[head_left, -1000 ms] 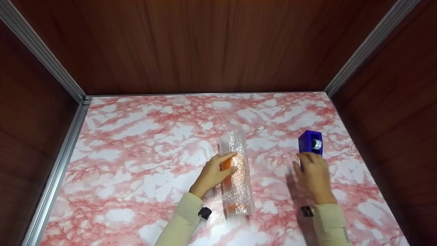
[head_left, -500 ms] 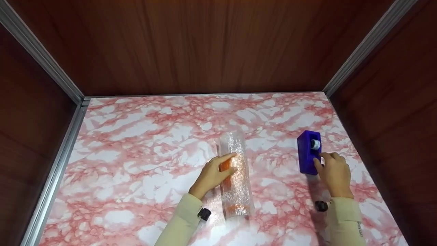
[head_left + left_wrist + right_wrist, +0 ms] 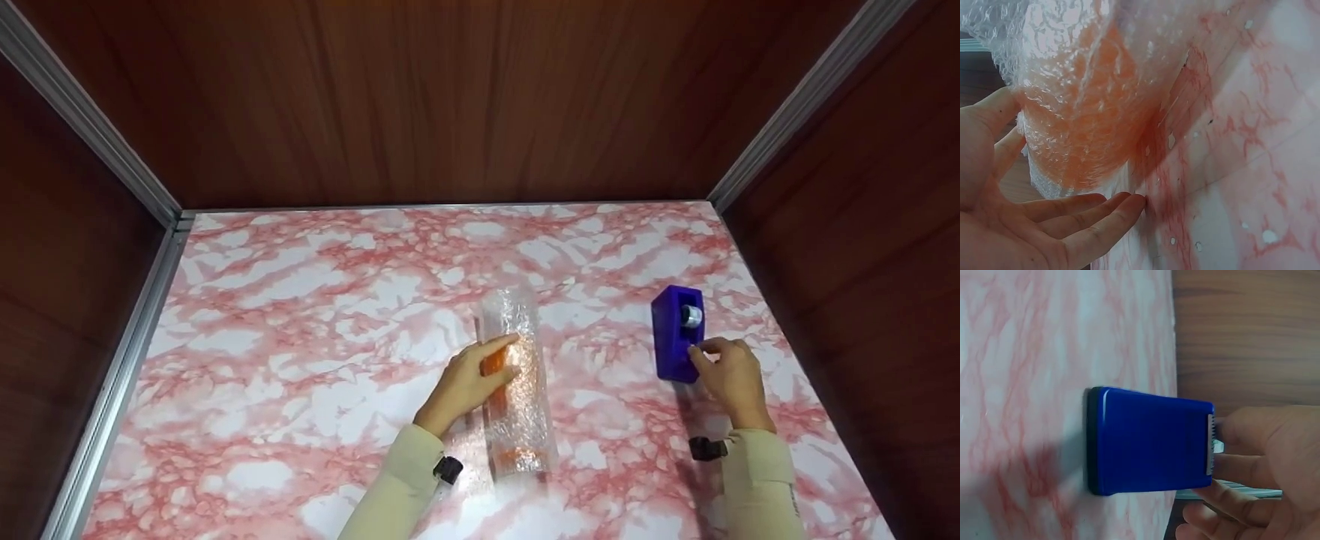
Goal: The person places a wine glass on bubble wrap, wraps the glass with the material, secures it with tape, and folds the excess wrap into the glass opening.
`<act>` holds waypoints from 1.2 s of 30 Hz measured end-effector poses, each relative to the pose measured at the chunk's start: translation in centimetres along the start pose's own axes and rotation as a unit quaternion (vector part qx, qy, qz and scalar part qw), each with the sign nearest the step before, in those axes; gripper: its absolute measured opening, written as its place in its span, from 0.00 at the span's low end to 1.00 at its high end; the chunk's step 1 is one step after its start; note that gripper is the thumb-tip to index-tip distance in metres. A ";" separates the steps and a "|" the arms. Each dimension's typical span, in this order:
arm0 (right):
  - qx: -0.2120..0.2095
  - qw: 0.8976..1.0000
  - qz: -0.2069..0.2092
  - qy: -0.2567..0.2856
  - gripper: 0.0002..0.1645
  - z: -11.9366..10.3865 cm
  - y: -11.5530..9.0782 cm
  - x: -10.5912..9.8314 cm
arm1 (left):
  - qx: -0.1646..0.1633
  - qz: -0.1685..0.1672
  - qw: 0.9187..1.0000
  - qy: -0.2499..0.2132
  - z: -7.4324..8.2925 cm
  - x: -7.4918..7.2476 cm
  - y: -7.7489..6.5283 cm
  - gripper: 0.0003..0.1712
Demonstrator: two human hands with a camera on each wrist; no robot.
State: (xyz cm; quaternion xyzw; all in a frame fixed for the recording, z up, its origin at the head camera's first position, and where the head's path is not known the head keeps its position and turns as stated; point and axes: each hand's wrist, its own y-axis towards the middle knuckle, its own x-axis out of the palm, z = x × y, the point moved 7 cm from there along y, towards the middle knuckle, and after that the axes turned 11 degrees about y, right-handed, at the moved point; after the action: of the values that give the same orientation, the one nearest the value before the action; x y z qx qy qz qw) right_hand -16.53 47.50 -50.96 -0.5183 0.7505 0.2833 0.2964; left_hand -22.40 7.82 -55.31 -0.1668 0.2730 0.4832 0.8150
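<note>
A bubble-wrapped bundle, with something orange inside, lies lengthwise on the marbled table. My left hand rests on its left side, thumb and index finger laid over the wrap. In the left wrist view the other fingers of that hand stretch out straight below the bubble wrap. To the right stands a blue tape dispenser with a small roll of clear tape. My right hand pinches the tape's end at the toothed cutter, its other fingers curled.
The red-and-white table is enclosed by dark wood panels at the back and both sides. Metal rails run along the left edge and the corners.
My right hand has moved right, from in front of the dispenser to its cutter end, and thumb and index have come together there. The left hand and bundle have stayed put.
</note>
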 end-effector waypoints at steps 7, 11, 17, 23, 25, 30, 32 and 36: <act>0.115 0.990 -0.018 0.075 0.24 1.3 0.2 0.2 | 0.001 -0.001 1.000 -0.001 0.1 0.0 -0.1 0.31; 0.177 0.972 -0.025 0.150 0.24 2.0 -0.2 0.7 | -0.006 -0.008 1.000 0.002 0.0 0.0 -0.2 0.31; 0.195 0.960 -0.002 0.199 0.23 2.2 -0.2 0.6 | -0.007 -0.001 1.000 0.003 -0.1 -0.2 -0.2 0.31; 0.239 0.927 -0.001 0.291 0.22 2.5 -0.5 0.9 | -0.008 0.001 1.000 0.003 -0.2 -0.3 -0.3 0.31; 0.240 0.920 0.003 0.311 0.20 2.5 -0.6 1.0 | -0.008 0.003 1.000 0.000 -0.2 -0.3 -0.3 0.31; 0.234 0.905 0.043 0.353 0.15 2.5 -1.3 1.2 | -0.003 0.000 1.000 -0.003 -0.2 -0.1 -0.3 0.31; 0.231 0.894 0.070 0.379 0.14 2.5 -1.7 1.3 | -0.001 0.000 1.000 -0.002 -0.2 -0.1 -0.3 0.31; 0.227 0.864 0.117 0.434 0.11 2.9 -2.6 1.7 | 0.001 0.003 1.000 -0.002 -0.1 -0.2 -0.3 0.31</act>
State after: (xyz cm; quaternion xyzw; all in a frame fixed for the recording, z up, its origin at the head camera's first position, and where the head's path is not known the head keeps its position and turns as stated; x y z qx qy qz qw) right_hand -14.12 47.78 -54.50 -0.4159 0.9019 -0.1161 0.0147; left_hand -22.26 7.53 -55.31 -0.1640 0.2727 0.4859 0.8140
